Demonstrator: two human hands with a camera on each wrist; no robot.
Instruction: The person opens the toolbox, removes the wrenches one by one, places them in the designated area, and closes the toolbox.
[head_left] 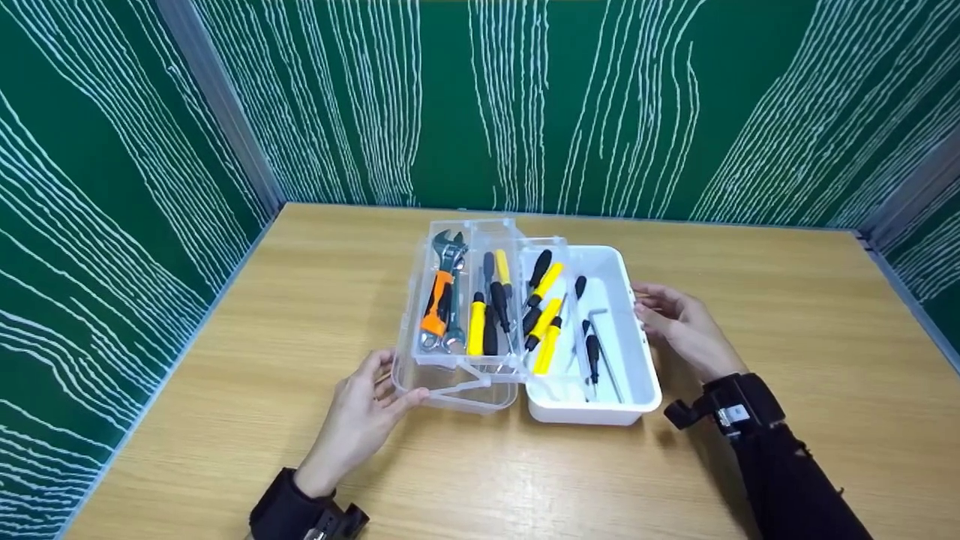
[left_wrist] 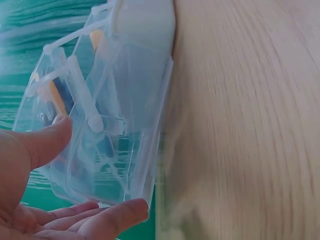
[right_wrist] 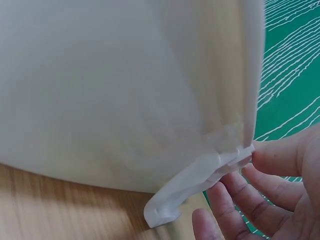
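Observation:
A toolbox lies opened out, with a white base (head_left: 589,409) on the right and a clear lid (head_left: 465,401) folded out left. Clear hinged trays (head_left: 442,360) between them hold an adjustable wrench (head_left: 448,259), an orange-and-black tool (head_left: 437,304), a combination wrench (head_left: 455,326) and several screwdrivers (head_left: 478,322). My left hand (head_left: 364,405) grips the lid's near left corner, thumb above and fingers below. At the base's right side, my right hand (head_left: 686,330) pinches a white latch (right_wrist: 185,185) between thumb and fingers.
Inside the base lie a hex key (head_left: 609,360) and a black-handled screwdriver (head_left: 592,356). The wooden table (head_left: 285,300) meets green panels (head_left: 450,112) with white wavy lines at the back and sides. Each wrist wears a black camera band (head_left: 742,409).

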